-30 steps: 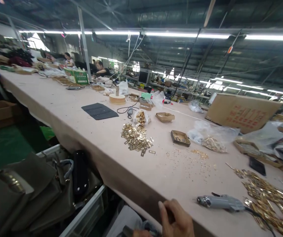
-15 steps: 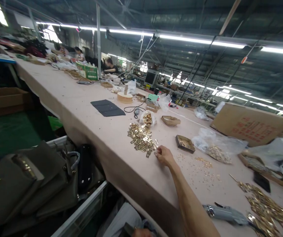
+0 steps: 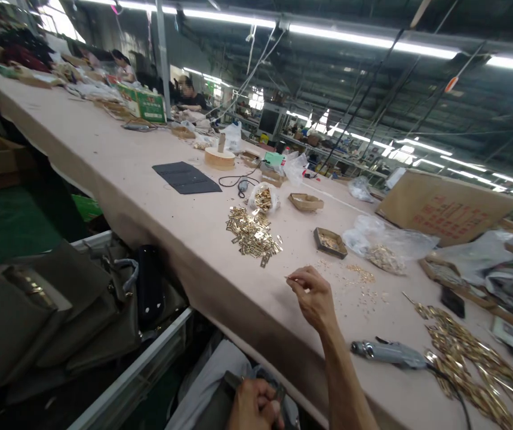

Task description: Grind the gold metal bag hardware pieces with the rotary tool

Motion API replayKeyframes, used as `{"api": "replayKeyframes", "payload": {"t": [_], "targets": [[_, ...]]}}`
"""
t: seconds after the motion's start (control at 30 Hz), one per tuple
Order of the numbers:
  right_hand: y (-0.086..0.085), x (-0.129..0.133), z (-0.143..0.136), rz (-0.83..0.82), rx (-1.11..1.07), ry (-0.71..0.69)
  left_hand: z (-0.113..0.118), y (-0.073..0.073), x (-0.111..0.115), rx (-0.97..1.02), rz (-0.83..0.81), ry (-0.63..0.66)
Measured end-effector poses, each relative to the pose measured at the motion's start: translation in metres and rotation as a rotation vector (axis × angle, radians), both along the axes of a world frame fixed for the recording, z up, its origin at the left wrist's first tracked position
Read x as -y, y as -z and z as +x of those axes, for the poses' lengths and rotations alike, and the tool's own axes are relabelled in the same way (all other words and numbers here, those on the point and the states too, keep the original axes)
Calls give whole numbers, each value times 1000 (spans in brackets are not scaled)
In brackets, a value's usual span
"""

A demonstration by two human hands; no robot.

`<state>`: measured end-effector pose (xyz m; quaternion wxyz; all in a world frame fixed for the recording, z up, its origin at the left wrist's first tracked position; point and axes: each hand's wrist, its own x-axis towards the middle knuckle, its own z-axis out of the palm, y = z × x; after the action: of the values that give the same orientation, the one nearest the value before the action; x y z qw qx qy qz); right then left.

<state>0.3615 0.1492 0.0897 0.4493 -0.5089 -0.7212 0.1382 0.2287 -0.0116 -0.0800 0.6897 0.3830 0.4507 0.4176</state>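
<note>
My right hand [image 3: 312,294] is raised a little above the table edge, thumb and fingers pinched on a tiny metal piece [image 3: 287,278], too small to name surely. Left of it lies a pile of flat gold metal plates [image 3: 254,233], beside a clear bag [image 3: 264,197] of gold pieces. My left hand [image 3: 252,405] is low at the bottom of the view, fingers curled around a dark olive bag [image 3: 217,406] on my lap. A small dark plate-like part [image 3: 279,392] shows at its fingertips.
A grey electric screwdriver [image 3: 388,353] lies on the right beside a heap of gold hardware [image 3: 471,358]. Small loose bits [image 3: 361,274] and a little tray [image 3: 330,243] are nearer the middle. Olive bags [image 3: 81,286] fill a crate at left. People sit farther off.
My right hand has lifted from beside the plate pile and drawn back toward me, still pinched. My left hand has come further into view with the olive bag. The camera view has tilted down.
</note>
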Motion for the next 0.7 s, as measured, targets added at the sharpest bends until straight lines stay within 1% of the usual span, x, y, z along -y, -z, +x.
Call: {"api": "replayKeyframes", "payload": {"t": [0.07,0.1,0.17,0.27,0.33,0.43,0.53,0.6,0.7], "targets": [[10,42,4,20,-130,-9,2,-6,1,-27,-72,54],[17,62,6,13,-171,-11,2,-11,1,-43,-101,80],[32,101,9,-3,-227,-2,-1,-24,0,-82,-106,118],[57,148,12,-3,-218,39,-2,-40,-3,-113,-76,167],[74,170,15,8,-171,85,-2,-46,-4,-122,-67,187],[98,192,19,32,-94,140,2,-46,-2,-105,-58,204],[117,201,23,52,14,141,6,-43,-1,-73,-43,227],[126,203,25,62,91,124,7,-42,0,-72,-47,241],[133,203,25,100,154,98,7,-40,0,-65,-75,246]]}}
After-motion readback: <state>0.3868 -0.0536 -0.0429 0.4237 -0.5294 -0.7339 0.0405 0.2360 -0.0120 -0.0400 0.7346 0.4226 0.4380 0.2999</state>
